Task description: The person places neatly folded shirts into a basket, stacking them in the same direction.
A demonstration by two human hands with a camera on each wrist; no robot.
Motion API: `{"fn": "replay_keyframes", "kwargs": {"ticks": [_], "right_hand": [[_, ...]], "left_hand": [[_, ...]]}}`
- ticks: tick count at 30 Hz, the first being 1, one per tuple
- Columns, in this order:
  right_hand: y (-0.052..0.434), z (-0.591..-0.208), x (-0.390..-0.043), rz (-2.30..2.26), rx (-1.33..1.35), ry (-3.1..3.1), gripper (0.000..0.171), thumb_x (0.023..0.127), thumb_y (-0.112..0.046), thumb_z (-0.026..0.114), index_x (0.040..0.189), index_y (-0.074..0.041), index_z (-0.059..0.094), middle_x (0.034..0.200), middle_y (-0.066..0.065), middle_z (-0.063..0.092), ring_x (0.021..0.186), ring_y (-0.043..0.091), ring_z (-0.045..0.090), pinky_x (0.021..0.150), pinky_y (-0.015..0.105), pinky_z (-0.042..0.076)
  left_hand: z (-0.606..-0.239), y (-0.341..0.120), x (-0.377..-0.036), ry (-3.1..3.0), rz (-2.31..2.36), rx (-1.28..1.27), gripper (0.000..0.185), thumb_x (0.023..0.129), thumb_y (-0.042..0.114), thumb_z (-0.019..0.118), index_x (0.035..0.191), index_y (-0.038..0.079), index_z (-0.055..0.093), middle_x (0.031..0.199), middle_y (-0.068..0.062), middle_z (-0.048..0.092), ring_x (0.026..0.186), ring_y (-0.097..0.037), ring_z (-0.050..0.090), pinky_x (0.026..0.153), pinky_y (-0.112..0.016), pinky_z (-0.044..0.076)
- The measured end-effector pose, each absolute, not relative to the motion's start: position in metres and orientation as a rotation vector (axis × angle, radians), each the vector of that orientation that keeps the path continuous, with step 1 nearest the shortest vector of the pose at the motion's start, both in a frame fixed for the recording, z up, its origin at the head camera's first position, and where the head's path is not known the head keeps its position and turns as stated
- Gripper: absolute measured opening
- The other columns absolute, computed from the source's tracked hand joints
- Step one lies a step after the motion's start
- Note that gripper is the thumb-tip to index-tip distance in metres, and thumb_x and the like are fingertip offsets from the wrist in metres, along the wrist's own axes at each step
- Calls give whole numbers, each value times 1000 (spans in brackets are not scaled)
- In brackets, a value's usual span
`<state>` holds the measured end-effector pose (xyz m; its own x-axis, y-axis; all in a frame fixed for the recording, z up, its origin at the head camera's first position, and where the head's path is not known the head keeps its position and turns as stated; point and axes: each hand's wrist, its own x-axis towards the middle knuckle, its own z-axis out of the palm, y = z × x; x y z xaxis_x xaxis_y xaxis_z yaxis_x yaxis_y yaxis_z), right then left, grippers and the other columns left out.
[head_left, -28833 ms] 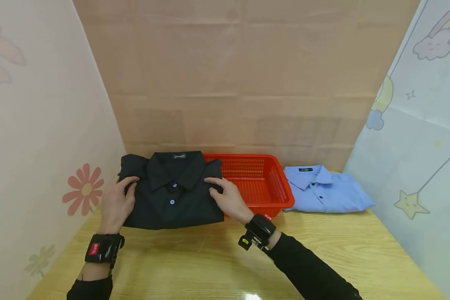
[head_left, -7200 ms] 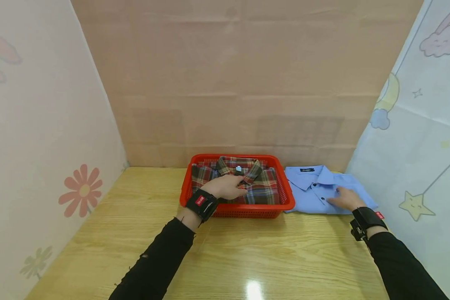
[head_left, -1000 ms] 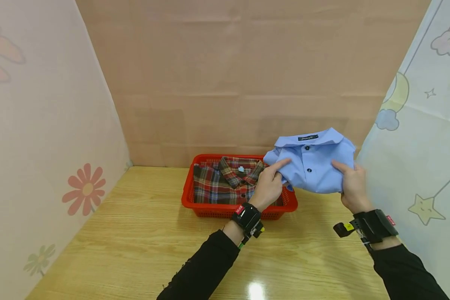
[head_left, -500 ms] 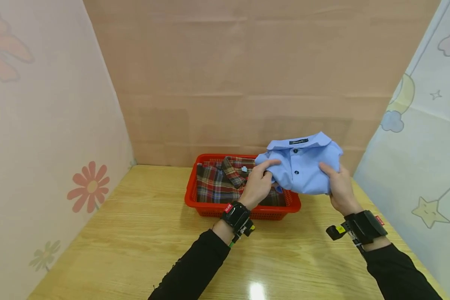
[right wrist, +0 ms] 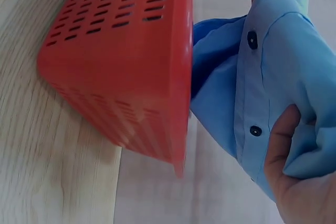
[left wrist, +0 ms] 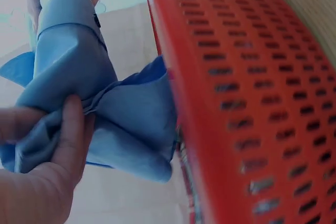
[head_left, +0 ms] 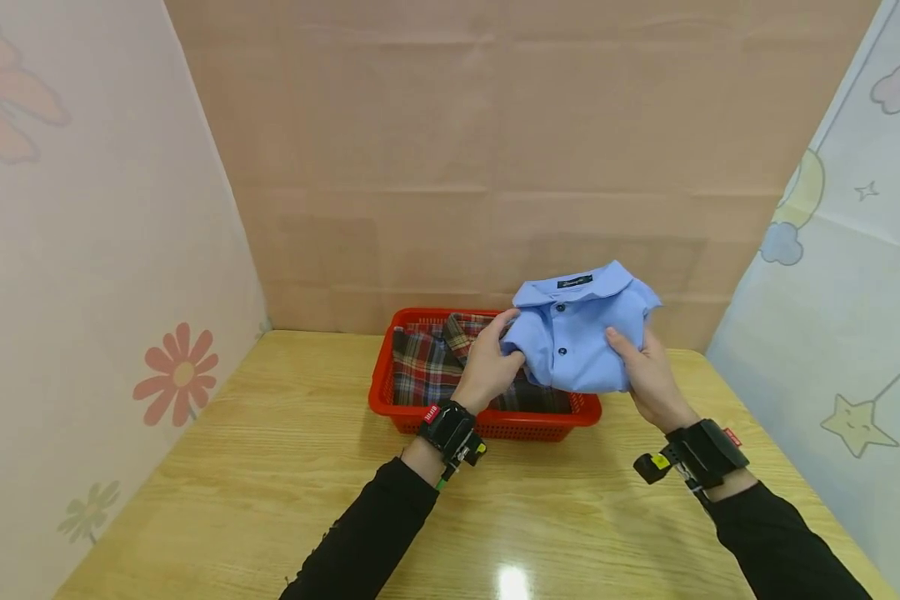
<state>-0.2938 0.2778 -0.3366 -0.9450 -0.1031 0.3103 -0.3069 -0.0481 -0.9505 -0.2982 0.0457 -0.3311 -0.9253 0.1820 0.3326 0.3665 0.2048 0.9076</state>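
Note:
A folded light blue shirt with dark buttons and a black collar label hangs tilted over the right part of a red plastic basket. My left hand grips its left edge, and in the left wrist view the fingers pinch a fold of cloth. On the shirt's right side my right hand holds on, thumb on the front; its other fingers are partly behind the cloth. Inside the basket lies a folded plaid shirt, partly covered by the left hand and the blue shirt. Loose blue cloth droops at the basket's rim in both wrist views.
The basket stands on a wooden table against a brown paper-covered back wall. Patterned side walls rise at the left and right.
Over the last second both hands have carried the blue shirt left, from beside the basket to over its right part. Earlier the shirt lay on the table; a black shirt seen before is out of sight.

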Motion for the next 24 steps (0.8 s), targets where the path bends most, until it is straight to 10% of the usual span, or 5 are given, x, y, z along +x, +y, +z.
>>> {"fn": "replay_keyframes", "kwargs": {"ticks": [4, 8, 16, 24], "right_hand": [[271, -336, -297, 2091, 531, -2108, 50, 97, -23, 42, 142, -15, 23, 135, 13, 30, 112, 21, 43, 82, 23, 46], [265, -334, -300, 2046, 586, -2186, 50, 97, -27, 41, 142, -18, 22, 136, 12, 30, 114, 23, 42, 83, 25, 45], [255, -328, -309, 2089, 678, -2373, 59, 96, -31, 42, 144, -24, 9, 144, 6, 21, 125, 27, 33, 99, 43, 32], [239, -328, -316, 2037, 687, -2507, 64, 94, -33, 47, 145, -23, 9, 144, 5, 22, 128, 27, 28, 102, 50, 23]], "left_hand": [[-329, 35, -300, -2379, -1608, -572, 61, 81, -9, 41, 130, 26, 50, 123, -1, 51, 46, -15, 38, 40, -26, 30], [-326, 20, -302, -2389, -1528, -608, 61, 81, -11, 36, 124, 27, 57, 117, -6, 52, 35, -16, 24, 36, -24, 24], [-315, -9, -305, -2363, -1330, -606, 57, 80, -12, 36, 120, 21, 61, 129, -2, 50, 73, -21, 52, 47, -25, 32], [-315, -33, -303, -2394, -1215, -605, 55, 82, -13, 36, 123, 17, 59, 137, -3, 43, 103, -19, 50, 41, -25, 26]]}}
